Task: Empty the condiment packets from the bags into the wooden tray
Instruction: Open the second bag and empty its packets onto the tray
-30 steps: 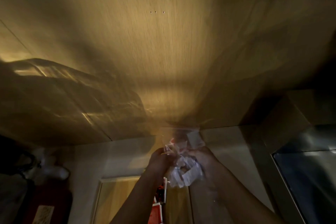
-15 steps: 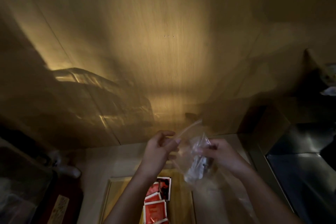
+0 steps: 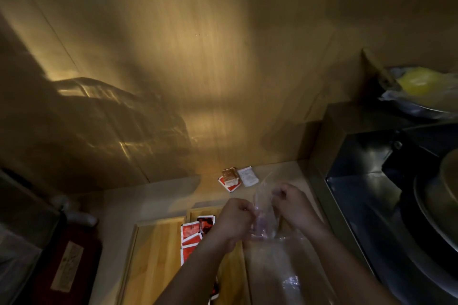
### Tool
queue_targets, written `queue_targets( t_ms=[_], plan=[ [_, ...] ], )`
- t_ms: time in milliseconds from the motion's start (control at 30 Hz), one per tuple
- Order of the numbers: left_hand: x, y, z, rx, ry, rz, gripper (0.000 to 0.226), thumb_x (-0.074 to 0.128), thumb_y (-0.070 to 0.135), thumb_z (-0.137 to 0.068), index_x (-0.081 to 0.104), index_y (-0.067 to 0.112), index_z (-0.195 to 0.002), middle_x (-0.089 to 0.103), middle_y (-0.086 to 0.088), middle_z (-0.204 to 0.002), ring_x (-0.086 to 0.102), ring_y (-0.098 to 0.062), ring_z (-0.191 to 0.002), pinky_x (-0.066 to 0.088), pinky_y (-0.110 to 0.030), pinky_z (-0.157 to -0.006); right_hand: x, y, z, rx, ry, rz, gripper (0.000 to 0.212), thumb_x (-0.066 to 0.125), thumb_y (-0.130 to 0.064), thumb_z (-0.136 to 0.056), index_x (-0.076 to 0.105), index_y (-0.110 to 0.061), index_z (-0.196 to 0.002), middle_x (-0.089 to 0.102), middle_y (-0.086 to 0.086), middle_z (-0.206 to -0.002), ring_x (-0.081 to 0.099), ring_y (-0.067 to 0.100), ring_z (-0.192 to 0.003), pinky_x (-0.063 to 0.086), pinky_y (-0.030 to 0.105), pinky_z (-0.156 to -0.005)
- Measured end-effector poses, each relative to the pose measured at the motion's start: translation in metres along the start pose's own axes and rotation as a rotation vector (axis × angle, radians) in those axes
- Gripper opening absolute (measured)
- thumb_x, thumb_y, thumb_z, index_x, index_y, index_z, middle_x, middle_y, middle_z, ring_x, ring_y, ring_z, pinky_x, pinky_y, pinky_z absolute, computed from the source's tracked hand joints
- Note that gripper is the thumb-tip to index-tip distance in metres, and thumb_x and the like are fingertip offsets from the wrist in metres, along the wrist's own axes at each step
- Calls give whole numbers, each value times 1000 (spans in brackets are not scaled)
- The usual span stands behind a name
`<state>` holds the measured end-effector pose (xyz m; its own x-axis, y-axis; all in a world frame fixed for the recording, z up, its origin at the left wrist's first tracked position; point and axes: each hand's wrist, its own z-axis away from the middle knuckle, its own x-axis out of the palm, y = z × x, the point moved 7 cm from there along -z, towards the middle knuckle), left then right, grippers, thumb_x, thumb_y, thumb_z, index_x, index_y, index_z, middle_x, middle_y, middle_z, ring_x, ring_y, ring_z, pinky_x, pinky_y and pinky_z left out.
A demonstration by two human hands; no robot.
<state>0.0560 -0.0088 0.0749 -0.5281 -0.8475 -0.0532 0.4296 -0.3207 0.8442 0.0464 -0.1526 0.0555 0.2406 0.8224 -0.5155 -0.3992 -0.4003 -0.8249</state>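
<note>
My left hand and my right hand both grip a clear plastic bag held between them, just above the counter. Its contents are too blurred to tell. Below my left forearm lies the wooden tray, with several red condiment packets in its middle compartment. Three loose packets, red, orange and white, lie on the counter beyond my hands, near the wall.
A wood-panelled wall rises behind the pale counter. A steel unit with dark pans stands at the right, and a yellow item in plastic sits above it. A red extinguisher-like object stands at the left. More clear plastic lies on the counter.
The view tipped down, so the tray and loose packets came into sight. My hands moved closer together on the bag, and both closed into fists on it.
</note>
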Motion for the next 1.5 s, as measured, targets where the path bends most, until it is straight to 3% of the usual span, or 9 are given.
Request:
queue_targets(
  t_ms=[133,200,333,600,767,967,1133,1400,1500],
  plan=[
    [7,-15,6,-12,39,138,30,47,-9,-88,59,7,-65,59,-3,-53,54,-7,-35,52,-21,-39,-3,11,22,20,179,-110,23,56,-11,-86,61,-10,-109,55,1,-108,56,15,-97,47,27,-83],
    [6,-18,9,-8,81,178,26,51,-7,-88,61,5,-66,57,-4,-55,54,-6,-34,50,-21,-38,-6,8,35,-12,224,-217,14,58,-9,-85,64,-11,-98,59,1,-98,56,10,-85,46,18,-71],
    [5,-23,9,-19,146,189,25,56,-4,-86,62,8,-65,56,1,-48,49,-6,-34,49,-19,-39,0,-2,51,-39,81,-415,6,61,-3,-83,66,-3,-86,64,0,-72,58,9,-68,45,7,-54],
    [14,-17,12,101,173,146,26,57,-11,-82,58,5,-61,59,-9,-58,56,-8,-38,43,-16,-37,5,-6,57,23,-127,-443,8,66,-12,-80,67,-5,-76,64,4,-62,56,13,-58,45,26,-56],
    [17,-17,11,200,179,29,26,69,-7,-73,60,10,-56,63,-5,-58,55,-7,-45,41,-15,-44,3,-11,57,6,-191,-360,16,58,3,-77,64,0,-62,58,7,-55,52,6,-46,41,16,-46],
    [19,-22,10,200,139,28,27,74,2,-73,58,13,-54,61,-10,-64,49,-15,-54,38,-22,-50,2,-7,52,-10,-215,-292,14,57,7,-78,64,10,-66,56,15,-61,50,8,-45,41,20,-44],
    [19,-27,15,168,71,124,27,71,5,-77,56,11,-57,56,1,-53,49,-8,-50,42,-16,-47,3,-7,56,19,-265,-412,26,55,7,-83,61,-5,-61,55,13,-57,50,13,-45,41,17,-39],
    [17,-34,20,63,96,153,33,49,7,-90,51,17,-59,56,0,-61,52,-7,-47,48,-24,-53,7,-7,59,-18,-232,-278,30,51,4,-82,60,-13,-58,55,1,-48,50,14,-47,44,26,-49],
    [20,-26,23,134,83,94,27,49,30,-94,53,15,-72,56,0,-64,55,-6,-52,49,-21,-49,8,-9,61,-51,-255,-240,26,54,0,-83,58,-11,-60,55,2,-52,51,14,-50,44,25,-51]
  ],
)
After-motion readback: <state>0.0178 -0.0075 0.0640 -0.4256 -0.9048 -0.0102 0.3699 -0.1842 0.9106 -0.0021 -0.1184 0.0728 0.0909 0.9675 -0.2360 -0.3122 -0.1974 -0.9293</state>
